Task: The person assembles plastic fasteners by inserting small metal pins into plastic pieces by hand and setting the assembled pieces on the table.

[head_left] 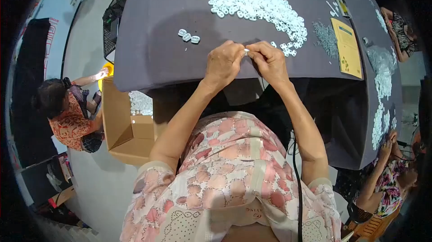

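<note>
— Both hands meet at the near edge of the worktop [153, 39]: the left hand [223, 62] and the right hand [269, 60] are curled nearly closed, fingertips pinched together on one small white piece [246, 50] held between them.

— Where is that piece relative to the big heap?

— Just on the near side of the long pile of white plastic rings [261, 8], close to its right tail. I can't tell the piece's exact shape; it is mostly hidden by the fingers.

— How would you handle it well?

— My judgement: keep the pinch right at the fingertips, hold the piece square, and press straight rather than twisting, low over the cloth so a slip lands it nearby.

— Anything else near the pile?

— Three loose rings [188, 37] lie left of the hands, apart from the pile. Right of it sit a patch of small grey parts [325, 37] and a yellow sheet [347, 46]. The worktop is covered in dark grey cloth.

— And the room?

— Well left of the pile and below the worktop's edge stands an open cardboard box [119, 125] on a pale floor; other people sit at the left and right.
</note>
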Available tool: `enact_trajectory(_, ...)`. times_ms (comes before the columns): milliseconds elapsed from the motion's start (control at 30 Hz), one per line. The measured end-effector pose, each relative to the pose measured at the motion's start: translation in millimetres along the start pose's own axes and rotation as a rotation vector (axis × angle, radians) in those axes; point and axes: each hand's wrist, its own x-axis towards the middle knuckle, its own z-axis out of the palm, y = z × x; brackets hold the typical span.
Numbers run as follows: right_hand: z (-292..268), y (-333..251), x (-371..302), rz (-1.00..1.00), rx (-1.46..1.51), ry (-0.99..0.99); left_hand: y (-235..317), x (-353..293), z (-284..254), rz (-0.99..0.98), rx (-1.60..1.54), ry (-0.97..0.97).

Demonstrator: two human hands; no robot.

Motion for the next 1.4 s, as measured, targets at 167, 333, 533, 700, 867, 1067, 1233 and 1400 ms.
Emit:
enact_trajectory(167, -2, -4, -1, 0.180, 0.210, -0.060, 0, 5, -7, -0.047, -0.269, 0.014)
enact_trajectory(333, 2, -11, 5, 0.043, 0.109, -0.035, -4, 5, -8, -0.065, -0.308, -0.009)
enact_trajectory(533, 5, -15, 4, 0.081, -0.011, -0.056, -6, 5, -9, -0.081, -0.336, -0.046)
enact_trajectory(700, 4, -13, 5, -0.001, -0.052, -0.015, -6, 7, -8, -0.099, -0.360, -0.044)
enact_trajectory(867, 5, -13, 10, -0.056, -0.048, 0.001, -13, 7, -9, -0.222, -0.543, -0.086)
enact_trajectory(1067, 7, -13, 17, -0.121, -0.032, 0.001, -11, 8, -16, -0.288, -0.689, -0.118)
enact_trajectory(1233, 9, -17, 22, -0.138, 0.031, 0.005, -11, 11, -22, -0.328, -0.797, -0.142)
enact_trajectory(1400, 16, -20, 23, -0.016, 0.111, -0.002, -17, 10, -22, -0.334, -0.946, -0.113)
